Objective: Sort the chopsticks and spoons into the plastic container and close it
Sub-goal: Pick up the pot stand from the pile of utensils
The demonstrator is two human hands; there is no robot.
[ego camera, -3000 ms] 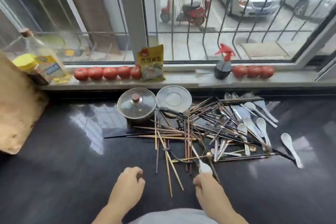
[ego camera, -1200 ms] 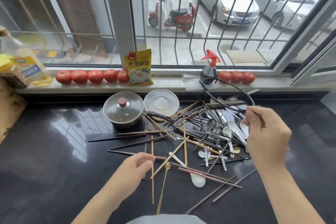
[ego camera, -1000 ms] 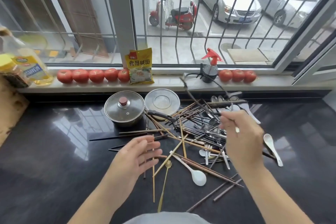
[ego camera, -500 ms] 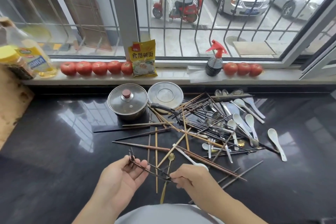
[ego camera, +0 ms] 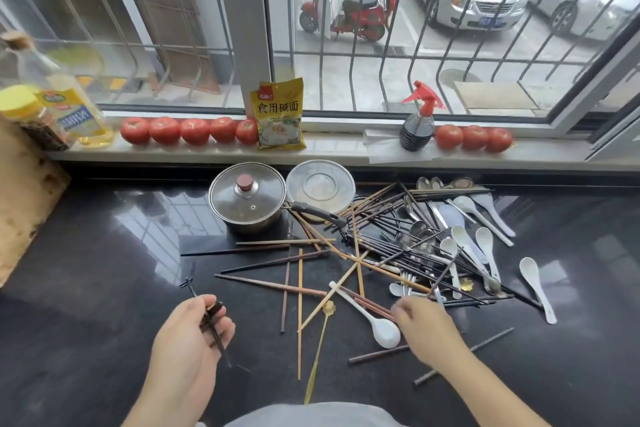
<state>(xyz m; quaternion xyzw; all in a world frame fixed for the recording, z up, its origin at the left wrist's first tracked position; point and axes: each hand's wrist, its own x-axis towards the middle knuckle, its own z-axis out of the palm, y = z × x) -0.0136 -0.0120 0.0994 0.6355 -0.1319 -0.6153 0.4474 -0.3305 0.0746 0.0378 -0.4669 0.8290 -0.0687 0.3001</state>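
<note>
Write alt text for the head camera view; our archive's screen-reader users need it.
A person's left hand grips dark chopsticks over a black counter while the right hand reaches, fingers blurred, toward a jumbled pile of chopsticks and spoons. Behind sit a lidded pot, tomatoes and a barred window.

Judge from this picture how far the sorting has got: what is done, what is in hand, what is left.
Done: nothing yet; no plastic container is in view.
In hand: the left hand grips a few dark chopsticks; the right hand reaches into the pile, holding nothing I can see.
Left: the pile of chopsticks and white spoons on the counter, then closing.
</note>
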